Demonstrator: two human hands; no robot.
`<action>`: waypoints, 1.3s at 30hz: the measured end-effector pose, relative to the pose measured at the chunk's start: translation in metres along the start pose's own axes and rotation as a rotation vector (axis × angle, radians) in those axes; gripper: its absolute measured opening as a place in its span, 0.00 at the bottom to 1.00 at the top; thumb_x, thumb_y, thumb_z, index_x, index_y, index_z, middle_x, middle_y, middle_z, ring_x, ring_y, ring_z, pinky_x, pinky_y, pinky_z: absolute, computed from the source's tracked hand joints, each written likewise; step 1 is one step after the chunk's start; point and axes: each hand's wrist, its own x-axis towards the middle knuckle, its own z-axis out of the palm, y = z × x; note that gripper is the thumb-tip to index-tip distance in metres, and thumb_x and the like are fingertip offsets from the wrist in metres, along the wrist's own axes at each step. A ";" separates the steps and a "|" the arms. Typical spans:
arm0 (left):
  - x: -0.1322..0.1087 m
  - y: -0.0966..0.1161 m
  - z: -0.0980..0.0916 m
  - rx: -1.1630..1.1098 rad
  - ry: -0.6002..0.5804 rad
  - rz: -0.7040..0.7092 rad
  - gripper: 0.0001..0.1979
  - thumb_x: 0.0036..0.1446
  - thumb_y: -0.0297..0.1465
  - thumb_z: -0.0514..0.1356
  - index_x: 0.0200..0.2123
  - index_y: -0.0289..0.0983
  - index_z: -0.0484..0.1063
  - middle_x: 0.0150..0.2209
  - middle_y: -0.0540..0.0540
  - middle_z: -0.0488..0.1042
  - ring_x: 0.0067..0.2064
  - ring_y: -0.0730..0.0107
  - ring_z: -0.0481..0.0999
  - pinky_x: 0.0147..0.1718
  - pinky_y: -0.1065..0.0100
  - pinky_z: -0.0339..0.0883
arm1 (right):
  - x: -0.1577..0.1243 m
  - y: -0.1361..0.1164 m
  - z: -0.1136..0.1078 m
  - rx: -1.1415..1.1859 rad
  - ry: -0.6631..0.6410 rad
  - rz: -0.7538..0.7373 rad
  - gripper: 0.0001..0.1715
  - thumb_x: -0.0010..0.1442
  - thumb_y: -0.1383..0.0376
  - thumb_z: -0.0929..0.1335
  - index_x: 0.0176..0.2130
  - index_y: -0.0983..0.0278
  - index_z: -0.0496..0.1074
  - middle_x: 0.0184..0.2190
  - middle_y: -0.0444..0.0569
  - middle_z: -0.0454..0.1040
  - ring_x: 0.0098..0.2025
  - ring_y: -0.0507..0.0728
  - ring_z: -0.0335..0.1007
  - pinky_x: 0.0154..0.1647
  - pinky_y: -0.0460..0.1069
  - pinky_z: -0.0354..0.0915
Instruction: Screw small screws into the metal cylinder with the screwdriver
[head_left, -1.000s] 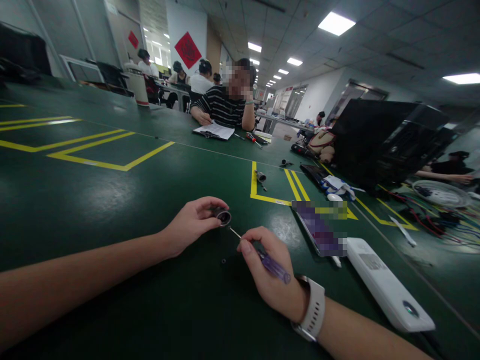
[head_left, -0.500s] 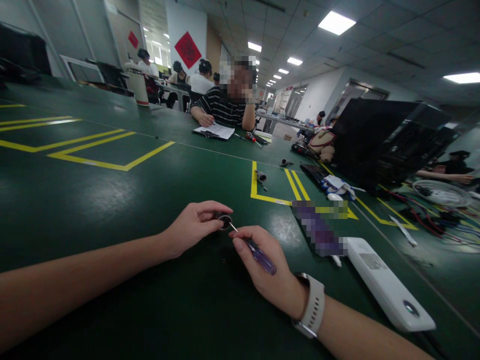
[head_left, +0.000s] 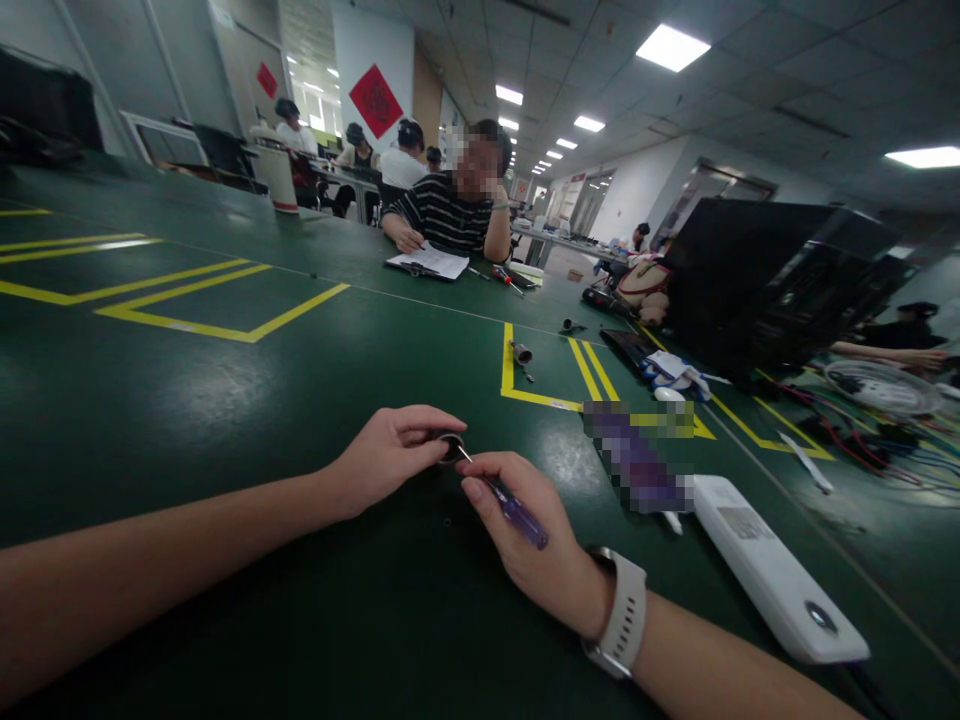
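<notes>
Between thumb and fingers, my left hand (head_left: 397,450) grips a small round metal part (head_left: 452,446) whose hollow end faces my other hand. My right hand (head_left: 525,515) is closed around a screwdriver (head_left: 523,517) with a clear purple handle. The screwdriver's thin shaft points up and left, and its tip reaches into the mouth of the metal part; what it touches inside is hidden. A tiny ring-like piece (head_left: 448,522) lies on the green table (head_left: 315,620) below my hands.
Similar metal parts (head_left: 522,353) sit near a yellow-taped area ahead. To the right are a blurred purple object (head_left: 637,460), a white power strip (head_left: 776,570), cables (head_left: 862,440) and a large black case (head_left: 765,280). A person in a striped top (head_left: 454,215) sits opposite with papers (head_left: 431,262).
My right hand and the screwdriver have shifted very slightly left. The metal part has turned a little in my left hand.
</notes>
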 end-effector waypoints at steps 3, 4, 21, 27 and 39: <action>-0.001 0.001 0.000 0.025 0.016 0.019 0.10 0.44 0.28 0.61 0.33 0.37 0.77 0.36 0.47 0.76 0.38 0.64 0.76 0.39 0.64 0.71 | 0.000 0.000 0.001 -0.013 0.002 -0.019 0.09 0.61 0.66 0.62 0.41 0.62 0.68 0.37 0.48 0.72 0.41 0.53 0.68 0.43 0.49 0.63; -0.001 0.001 0.000 0.039 0.025 0.027 0.10 0.44 0.28 0.60 0.33 0.37 0.77 0.36 0.47 0.76 0.38 0.64 0.76 0.39 0.64 0.71 | 0.000 -0.001 0.001 -0.020 -0.001 -0.026 0.09 0.61 0.66 0.62 0.41 0.62 0.68 0.37 0.48 0.72 0.41 0.53 0.68 0.43 0.49 0.63; 0.001 -0.003 -0.001 0.036 0.053 -0.010 0.11 0.43 0.29 0.61 0.34 0.37 0.75 0.34 0.47 0.78 0.37 0.62 0.77 0.40 0.61 0.70 | 0.000 -0.002 -0.004 0.055 0.027 0.120 0.11 0.61 0.61 0.62 0.33 0.63 0.71 0.31 0.47 0.73 0.36 0.54 0.69 0.39 0.50 0.63; 0.000 0.002 -0.001 -0.020 0.072 -0.112 0.14 0.43 0.27 0.60 0.37 0.36 0.74 0.34 0.47 0.78 0.40 0.61 0.77 0.42 0.61 0.69 | 0.003 0.007 -0.005 0.386 -0.049 0.318 0.22 0.62 0.57 0.60 0.21 0.63 0.67 0.15 0.41 0.67 0.25 0.51 0.67 0.37 0.48 0.64; 0.000 0.001 -0.002 -0.062 0.072 -0.119 0.15 0.44 0.27 0.58 0.38 0.35 0.74 0.35 0.45 0.78 0.42 0.59 0.76 0.45 0.58 0.66 | 0.003 0.008 -0.003 0.441 -0.035 0.316 0.21 0.61 0.57 0.60 0.21 0.63 0.67 0.15 0.41 0.67 0.25 0.51 0.67 0.36 0.48 0.64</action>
